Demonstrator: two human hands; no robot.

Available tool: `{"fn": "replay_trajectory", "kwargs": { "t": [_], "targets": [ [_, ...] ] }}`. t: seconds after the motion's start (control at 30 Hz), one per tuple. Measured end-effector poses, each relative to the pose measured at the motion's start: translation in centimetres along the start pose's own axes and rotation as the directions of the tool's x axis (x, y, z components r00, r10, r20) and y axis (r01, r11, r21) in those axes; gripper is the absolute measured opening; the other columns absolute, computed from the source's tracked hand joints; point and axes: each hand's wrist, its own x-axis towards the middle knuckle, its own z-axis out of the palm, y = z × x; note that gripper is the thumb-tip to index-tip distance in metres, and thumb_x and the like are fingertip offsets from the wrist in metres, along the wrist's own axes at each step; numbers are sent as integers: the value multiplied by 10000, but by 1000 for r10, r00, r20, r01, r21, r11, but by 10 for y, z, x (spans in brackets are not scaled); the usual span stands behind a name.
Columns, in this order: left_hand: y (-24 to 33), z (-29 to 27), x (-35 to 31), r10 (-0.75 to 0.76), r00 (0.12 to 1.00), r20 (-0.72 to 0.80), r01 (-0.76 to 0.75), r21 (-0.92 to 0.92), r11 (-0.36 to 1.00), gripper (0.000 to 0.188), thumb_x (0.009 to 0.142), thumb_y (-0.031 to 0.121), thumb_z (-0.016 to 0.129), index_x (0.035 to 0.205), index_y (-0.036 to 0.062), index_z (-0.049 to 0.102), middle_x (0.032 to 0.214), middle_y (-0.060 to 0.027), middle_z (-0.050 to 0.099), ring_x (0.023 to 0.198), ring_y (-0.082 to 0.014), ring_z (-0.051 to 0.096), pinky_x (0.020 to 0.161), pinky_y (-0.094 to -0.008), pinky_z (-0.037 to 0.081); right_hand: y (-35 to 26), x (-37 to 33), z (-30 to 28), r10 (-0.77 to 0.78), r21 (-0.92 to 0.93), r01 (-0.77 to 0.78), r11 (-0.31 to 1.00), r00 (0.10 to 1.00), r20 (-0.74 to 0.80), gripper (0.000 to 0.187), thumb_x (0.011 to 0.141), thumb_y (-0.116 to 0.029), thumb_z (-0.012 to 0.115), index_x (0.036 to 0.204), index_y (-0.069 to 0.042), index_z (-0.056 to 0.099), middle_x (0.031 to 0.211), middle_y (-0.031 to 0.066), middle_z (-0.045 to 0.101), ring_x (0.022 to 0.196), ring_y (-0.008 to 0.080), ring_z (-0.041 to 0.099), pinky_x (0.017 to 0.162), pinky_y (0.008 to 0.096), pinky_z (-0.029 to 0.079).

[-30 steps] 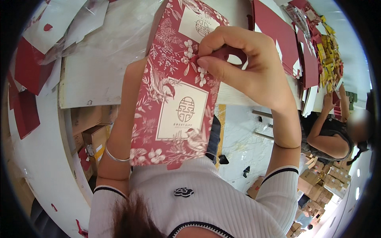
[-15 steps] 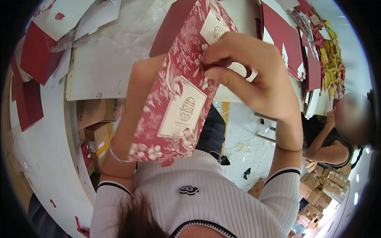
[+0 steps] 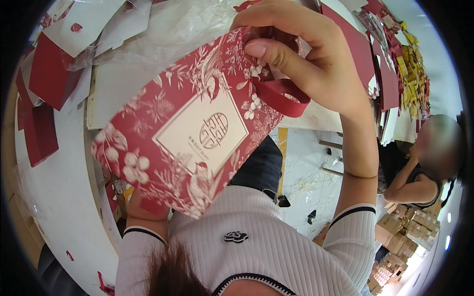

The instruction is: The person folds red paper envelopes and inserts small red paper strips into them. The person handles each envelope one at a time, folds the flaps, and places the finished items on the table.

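A red paper gift bag (image 3: 143, 108) with white floral print and a cream label panel hangs tilted in front of my chest. At its upper end, my right hand (image 3: 316, 64) grips the rim, with the thumb on the printed face and the fingers curled over the other side. A dark red ribbon loop (image 3: 291, 101) sticks out beside the palm. My left arm (image 3: 140, 209) goes up behind the bag, which hides the left hand. Whether those fingers touch the bag cannot be seen.
A pale work table (image 3: 106, 98) lies ahead, with clear plastic film (image 3: 168, 29) on it. Red box pieces (image 3: 54, 69) stand at the left. Red card stacks (image 3: 355, 47) and yellow packets (image 3: 414, 74) are at the right, where another person (image 3: 414, 182) sits. Cardboard boxes (image 3: 405, 222) are piled behind.
The bag has swung so its lower end points left and its front face turns toward me. My right hand has shifted its grip to the rim. My left hand and forearm have become hidden.
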Motion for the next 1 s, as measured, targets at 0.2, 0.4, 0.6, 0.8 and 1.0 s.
{"fn": "replay_trajectory", "kwargs": {
  "t": [0.2, 0.4, 0.6, 0.8, 1.0],
  "targets": [
    [3, 6, 1, 42, 999, -12, -42, -3, 999, 232, 797, 170, 607, 905, -16, 520, 922, -136, 580, 808, -146, 557, 693, -250, 437, 15, -6, 1, -79, 55, 85, 995, 991, -111, 210, 760, -33, 614, 945, 44, 549, 851, 145, 574, 747, 235, 553, 657, 303, 435],
    [5, 7, 5, 85, 996, -29, -85, 3, 996, 239, 792, 181, 618, 894, -12, 520, 913, -132, 581, 802, -143, 552, 691, -244, 429, 11, -19, 2, 75, 297, -9, 955, 974, -214, 255, 787, -80, 605, 1006, 15, 515, 947, 96, 548, 828, 147, 530, 715, 248, 418],
    [18, 8, 26, 219, 976, -17, -219, -14, 976, 247, 787, 192, 629, 883, -8, 520, 904, -128, 582, 795, -140, 547, 689, -238, 422, 13, -36, -2, 52, 170, -42, 985, 997, -55, 121, 741, -59, 629, 790, 4, 538, 944, 116, 539, 831, 157, 500, 733, 255, 380],
    [69, 1, 66, 538, 788, 300, -371, -467, 803, 255, 783, 203, 640, 872, -4, 520, 896, -123, 583, 788, -136, 543, 687, -233, 415, -2, -21, 0, 83, 388, -93, 917, 996, 41, 90, 781, -69, 568, 789, 16, 540, 729, 33, 529, 686, 85, 494, 646, 229, 408],
    [49, 11, 46, 536, 837, -108, -526, 111, 843, 377, 792, 238, 645, 1030, -33, 537, 854, -9, 556, 719, -83, 454, 647, -203, 390, 18, -20, -7, 392, 883, -133, 450, 918, -61, 82, 750, -4, 542, 825, 27, 550, 778, 47, 585, 679, 77, 559, 608, 176, 445]
  ]
}}
